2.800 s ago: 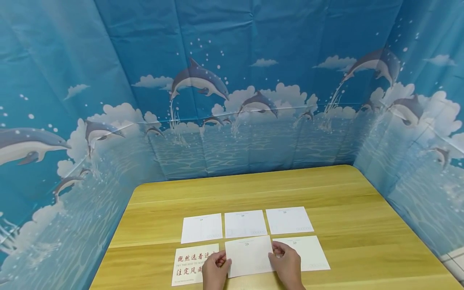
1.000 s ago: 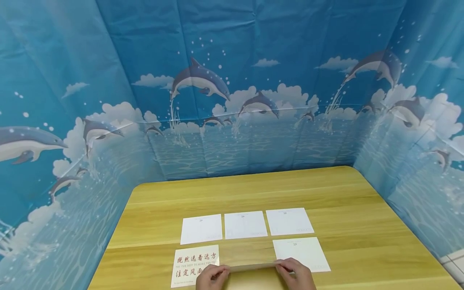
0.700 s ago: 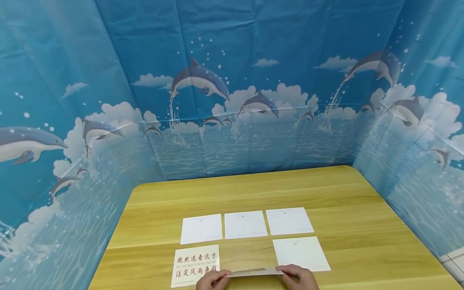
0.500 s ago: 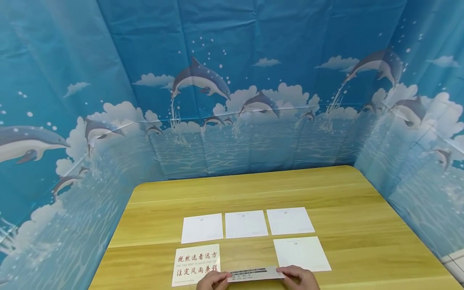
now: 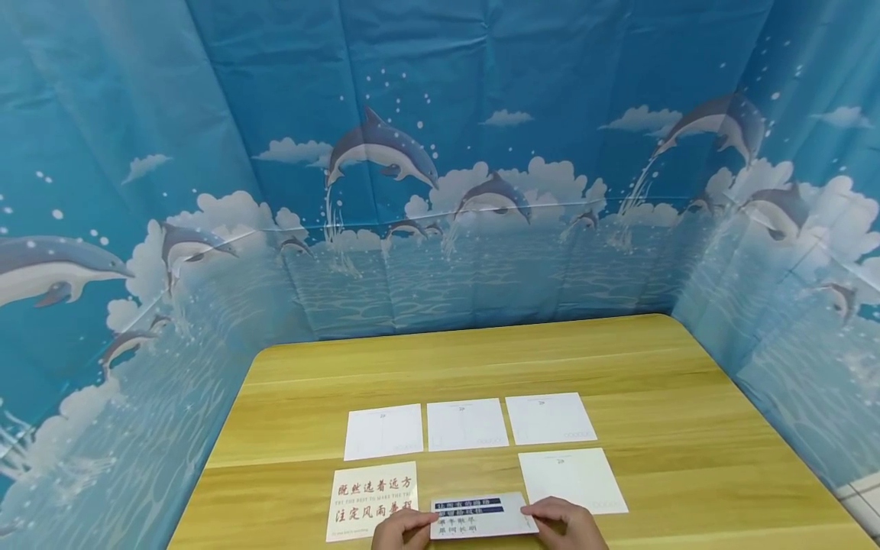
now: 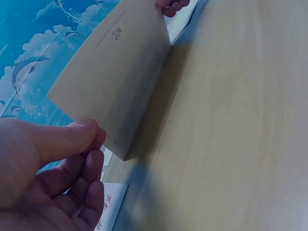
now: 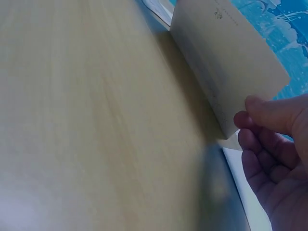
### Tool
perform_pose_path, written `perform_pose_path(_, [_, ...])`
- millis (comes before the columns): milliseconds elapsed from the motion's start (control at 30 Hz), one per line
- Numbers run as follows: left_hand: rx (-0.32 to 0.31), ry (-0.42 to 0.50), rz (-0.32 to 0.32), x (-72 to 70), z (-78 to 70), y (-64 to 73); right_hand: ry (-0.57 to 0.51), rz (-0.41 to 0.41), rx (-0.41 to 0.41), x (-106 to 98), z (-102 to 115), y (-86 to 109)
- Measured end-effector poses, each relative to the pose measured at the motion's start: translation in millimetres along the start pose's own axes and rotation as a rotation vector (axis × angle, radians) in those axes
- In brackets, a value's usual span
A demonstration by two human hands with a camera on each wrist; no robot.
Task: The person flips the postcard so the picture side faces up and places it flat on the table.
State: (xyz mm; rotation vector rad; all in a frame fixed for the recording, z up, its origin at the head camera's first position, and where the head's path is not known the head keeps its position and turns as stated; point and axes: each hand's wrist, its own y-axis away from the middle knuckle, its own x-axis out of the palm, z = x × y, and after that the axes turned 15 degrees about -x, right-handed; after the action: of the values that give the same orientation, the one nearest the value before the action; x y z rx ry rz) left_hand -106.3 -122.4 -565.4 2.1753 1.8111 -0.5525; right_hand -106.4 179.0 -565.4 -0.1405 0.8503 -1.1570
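Note:
A postcard (image 5: 509,523) with dark blue bars and Chinese characters is held between both hands, tilted up, its printed face turned to the head view. My left hand (image 5: 404,530) pinches its left edge between thumb and fingers; my right hand (image 5: 567,524) pinches the right edge. In the left wrist view, the card's plain back (image 6: 110,62) carries a small emblem, and its lower edge is close to the wooden table (image 6: 231,120). Just left of the left hand lies a postcard with red characters (image 5: 364,490). A blank-backed postcard (image 5: 576,483) lies beyond the right hand.
Three white postcards lie in a row farther back: the left one (image 5: 383,435), the middle one (image 5: 467,428) and the right one (image 5: 551,422). A blue dolphin-print curtain (image 5: 440,153) hangs behind and on both sides of the table.
The held postcard was plain side up, between the lower cards. Both hands drew it nearer and turned it over through edge-on, so its printed face now shows. The other cards stayed put.

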Motion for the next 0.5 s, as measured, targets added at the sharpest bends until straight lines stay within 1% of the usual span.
perform_pose_path(100, [0.067, -0.057, -0.037, -0.1, 1.7, -3.3, 0.035, 0.019, -0.041, -0.6, -2.2, -2.8])
perform_pose_path(133, [0.08, -0.081, -0.046, -0.2, 1.6, -4.3, 0.041, 0.026, -0.047, -0.8, -2.5, -4.0])
perform_pose_path(167, [0.075, -0.096, -0.045, -0.5, 1.1, -5.2, 0.049, 0.03, -0.057, -0.8, -2.9, -5.1])
perform_pose_path(233, [0.038, -0.108, -0.028, -1.0, -0.7, -6.8, 0.071, 0.033, -0.071, -0.5, -3.3, -7.5])
perform_pose_path(367, [-0.052, -0.125, -0.006, -0.8, -5.2, -10.3, 0.079, 0.037, -0.047, 0.9, -4.6, -12.2])
perform_pose_path(400, [-0.056, -0.134, -0.008, -0.5, -5.6, -11.2, 0.088, 0.029, -0.05, 1.5, -5.0, -13.0])
perform_pose_path(433, [-0.059, -0.143, -0.013, -0.2, -5.9, -12.1, 0.099, 0.018, -0.061, 2.2, -5.7, -13.9])
perform_pose_path(500, [-0.08, -0.157, -0.021, 0.9, -6.3, -13.4, 0.137, -0.021, -0.111, 4.6, -7.7, -15.5])
